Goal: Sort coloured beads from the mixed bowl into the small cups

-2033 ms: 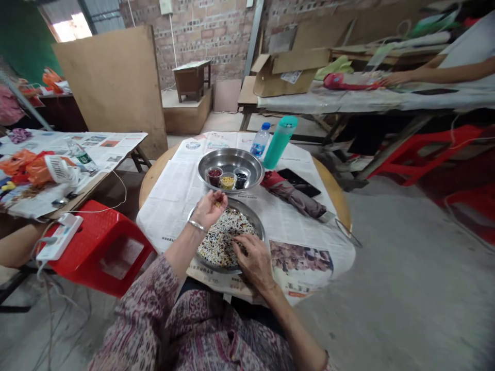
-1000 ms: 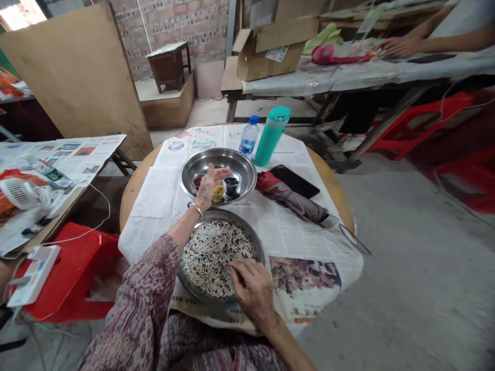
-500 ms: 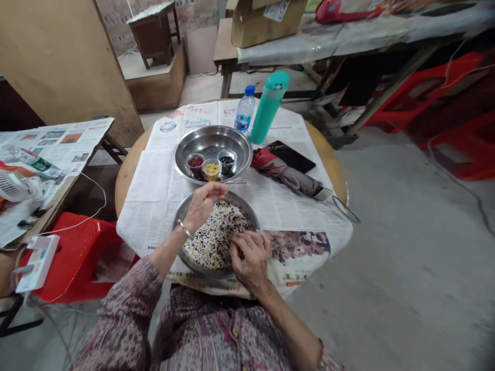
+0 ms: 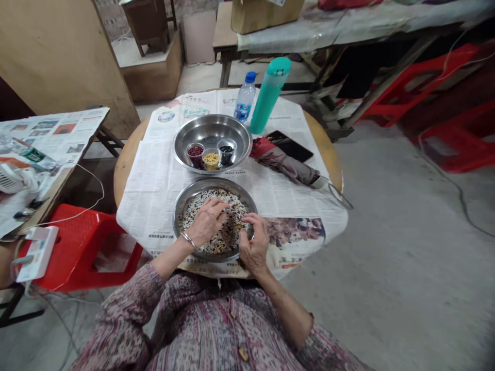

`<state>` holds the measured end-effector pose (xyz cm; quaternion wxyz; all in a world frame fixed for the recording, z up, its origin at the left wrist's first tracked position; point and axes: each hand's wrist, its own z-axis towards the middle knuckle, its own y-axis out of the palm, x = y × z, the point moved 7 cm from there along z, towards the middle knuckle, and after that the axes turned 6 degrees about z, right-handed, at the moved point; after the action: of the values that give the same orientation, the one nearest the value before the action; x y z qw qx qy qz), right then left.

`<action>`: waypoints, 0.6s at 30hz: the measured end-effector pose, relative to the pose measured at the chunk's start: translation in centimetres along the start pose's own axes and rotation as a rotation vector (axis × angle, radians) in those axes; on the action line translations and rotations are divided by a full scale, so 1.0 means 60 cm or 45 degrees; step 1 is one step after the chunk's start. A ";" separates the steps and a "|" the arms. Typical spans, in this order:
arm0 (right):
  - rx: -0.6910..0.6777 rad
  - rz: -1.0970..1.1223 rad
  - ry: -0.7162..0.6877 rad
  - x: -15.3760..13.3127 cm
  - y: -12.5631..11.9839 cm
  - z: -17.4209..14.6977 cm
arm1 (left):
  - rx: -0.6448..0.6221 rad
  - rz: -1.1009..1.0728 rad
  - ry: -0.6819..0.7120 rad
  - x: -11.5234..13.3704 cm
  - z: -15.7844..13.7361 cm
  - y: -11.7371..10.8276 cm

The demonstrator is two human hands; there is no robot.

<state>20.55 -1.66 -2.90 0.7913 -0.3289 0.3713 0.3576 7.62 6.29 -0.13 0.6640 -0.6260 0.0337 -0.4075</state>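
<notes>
where a second ago it hung open-palmed over the yellow cup (image 4: 211, 158), the left hand (image 4: 206, 222) is now back down on the mixed beans (image 4: 232, 237), fingers pinched, so that handful looks delivered; right hand (image 4: 253, 242) still curled, picking at the near tray (image 4: 178, 206); far tray (image 4: 240, 131) holds three cups.

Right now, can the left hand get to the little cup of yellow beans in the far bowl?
Probably yes: the left hand sits over the near tray, and nothing stands between it and the yellow cup.
</notes>
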 end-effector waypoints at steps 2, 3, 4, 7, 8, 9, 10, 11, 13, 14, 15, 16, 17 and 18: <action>-0.001 0.005 -0.005 -0.001 0.001 0.001 | -0.053 0.048 0.040 0.007 0.016 0.012; 0.001 0.004 -0.006 -0.001 0.001 0.001 | -0.087 0.077 0.060 0.011 0.023 0.019; 0.002 0.004 -0.006 0.000 0.001 0.002 | -0.122 0.106 0.076 0.015 0.028 0.026; 0.000 0.004 -0.006 0.000 0.002 0.002 | -0.198 0.174 0.106 0.020 0.039 0.040; -0.001 0.002 -0.007 -0.001 0.003 0.003 | -0.210 0.187 0.107 0.019 0.041 0.043; -0.004 0.000 -0.008 -0.001 0.003 0.003 | -0.220 0.196 0.108 0.018 0.042 0.046; -0.006 -0.001 -0.007 -0.001 0.003 0.003 | -0.229 0.199 0.110 0.016 0.043 0.049; -0.008 0.000 -0.006 -0.001 0.003 0.003 | -0.239 0.197 0.112 0.015 0.044 0.051; -0.010 0.009 -0.005 -0.001 0.003 0.004 | -0.240 0.176 0.113 0.013 0.046 0.054; -0.012 0.013 -0.004 -0.001 0.003 0.004 | -0.232 0.157 0.109 0.012 0.047 0.055; -0.013 0.014 -0.003 -0.001 0.003 0.004 | -0.220 0.134 0.101 0.011 0.048 0.056; -0.014 0.013 -0.002 -0.001 0.003 0.004 | -0.211 0.113 0.089 0.009 0.049 0.056; -0.016 0.012 0.000 -0.001 0.003 0.004 | -0.209 0.097 0.079 0.009 0.050 0.056; -0.018 0.011 0.002 0.000 0.003 0.004 | -0.214 0.089 0.072 0.008 0.050 0.057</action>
<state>20.48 -1.35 -2.79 0.7872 -0.3330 0.3708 0.3633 11.32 8.05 -2.18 0.6218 -0.6661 0.1085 -0.3973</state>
